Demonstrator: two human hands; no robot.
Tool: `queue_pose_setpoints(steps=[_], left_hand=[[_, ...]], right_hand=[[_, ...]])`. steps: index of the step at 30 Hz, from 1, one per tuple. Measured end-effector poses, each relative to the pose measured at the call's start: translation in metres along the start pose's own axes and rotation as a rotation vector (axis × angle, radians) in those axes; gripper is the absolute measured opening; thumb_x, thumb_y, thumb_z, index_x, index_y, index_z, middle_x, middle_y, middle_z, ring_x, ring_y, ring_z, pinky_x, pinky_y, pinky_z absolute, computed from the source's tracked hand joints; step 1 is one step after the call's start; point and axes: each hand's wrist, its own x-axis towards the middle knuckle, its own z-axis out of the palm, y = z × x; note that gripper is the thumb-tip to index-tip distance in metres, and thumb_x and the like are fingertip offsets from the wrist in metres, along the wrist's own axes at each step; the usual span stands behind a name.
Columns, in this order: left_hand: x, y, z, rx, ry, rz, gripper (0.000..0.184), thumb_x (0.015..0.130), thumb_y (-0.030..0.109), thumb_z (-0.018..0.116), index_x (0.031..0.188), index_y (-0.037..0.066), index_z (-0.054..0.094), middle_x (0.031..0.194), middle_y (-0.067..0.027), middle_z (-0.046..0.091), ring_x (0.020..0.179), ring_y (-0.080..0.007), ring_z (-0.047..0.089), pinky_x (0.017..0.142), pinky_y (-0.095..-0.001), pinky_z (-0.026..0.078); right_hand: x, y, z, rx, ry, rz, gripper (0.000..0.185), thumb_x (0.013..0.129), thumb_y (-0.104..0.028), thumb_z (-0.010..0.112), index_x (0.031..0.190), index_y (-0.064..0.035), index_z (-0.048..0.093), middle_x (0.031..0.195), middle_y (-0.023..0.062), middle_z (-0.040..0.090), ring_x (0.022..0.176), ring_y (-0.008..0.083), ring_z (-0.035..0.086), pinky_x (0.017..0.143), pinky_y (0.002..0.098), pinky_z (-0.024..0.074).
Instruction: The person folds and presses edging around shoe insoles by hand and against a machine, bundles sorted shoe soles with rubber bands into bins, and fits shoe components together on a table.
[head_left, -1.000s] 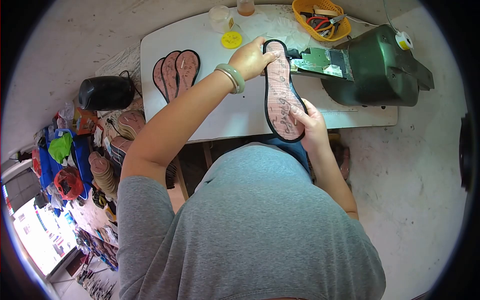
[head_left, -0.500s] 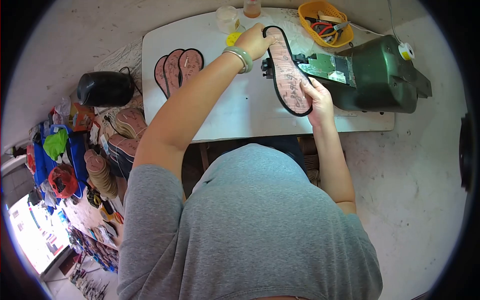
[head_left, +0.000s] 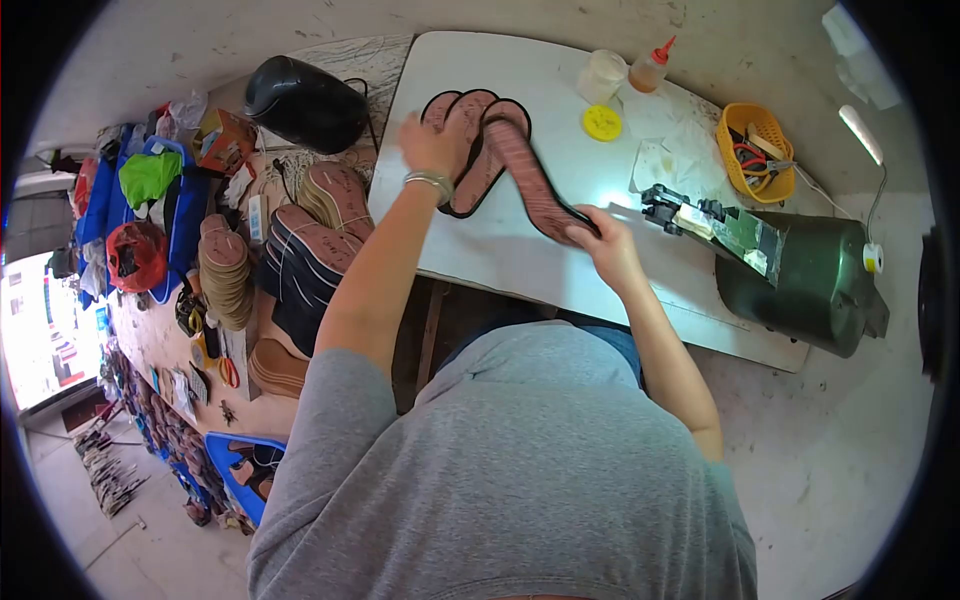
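Taking the green machine as the mark, I see the held insole on its left, well apart from it and slanting over the white counter. The right hand, between that insole and the machine, is closed on the near end, thumb on top; the far end overlaps the rightmost of three flat insoles, farther left of the machine. These are fanned out, pinkish with black edging, partly over one another. The left hand, with a bangle at its wrist, is over them, its fingers blurred, so I can't tell whether it grips one or only touches. Beyond the machine and a little left is a yellow basket of tools, with red-handled pliers among them. Farther left of the machine, towards the counter's far edge, are a red-tipped bottle, a clear jar beside it and a yellow lid just nearer the person. A black appliance and tall insole stacks are off the counter, far to the machine's left.
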Motion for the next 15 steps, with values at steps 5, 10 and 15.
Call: queue_pose_setpoints(steps=[5, 10, 15], left_hand=[[0.012, -0.041, -0.013, -0.132, -0.546, -0.237, 0.080, 0.079, 0.056, 0.067, 0.125, -0.009, 0.052, 0.108, -0.0208, 0.064, 0.097, -0.0300, 0.063, 0.088, -0.0354, 0.050], [-0.004, -0.003, -0.013, -0.358, -0.832, -0.092, 0.074, 0.081, 0.052, 0.067, 0.127, -0.005, 0.053, 0.105, -0.0177, 0.065, 0.093, -0.0276, 0.063, 0.086, -0.0340, 0.050], [-0.053, 0.011, 0.020, -0.600, -0.899, 0.033, 0.068, 0.084, 0.043, 0.068, 0.133, 0.000, 0.049, 0.104, -0.0166, 0.066, 0.089, -0.0256, 0.062, 0.085, -0.0326, 0.049]], right_hand=[[0.088, -0.007, 0.005, -1.011, -0.119, -0.518, 0.019, 0.076, -0.002, 0.063, 0.092, -0.0114, 0.070, 0.104, 0.0047, 0.065, 0.104, 0.0252, 0.055, 0.093, 0.0429, 0.0424], [0.141, -0.007, 0.017, -1.139, 0.423, -0.688, 0.038, 0.080, -0.012, 0.063, 0.117, -0.0114, 0.060, 0.118, 0.0081, 0.061, 0.126, 0.0284, 0.043, 0.100, 0.0461, 0.0381], [0.112, 0.053, 0.031, -0.144, 0.309, 0.104, 0.055, 0.090, -0.024, 0.061, 0.137, -0.0020, 0.043, 0.120, 0.0183, 0.059, 0.109, 0.0298, 0.059, 0.091, 0.0392, 0.0478]])
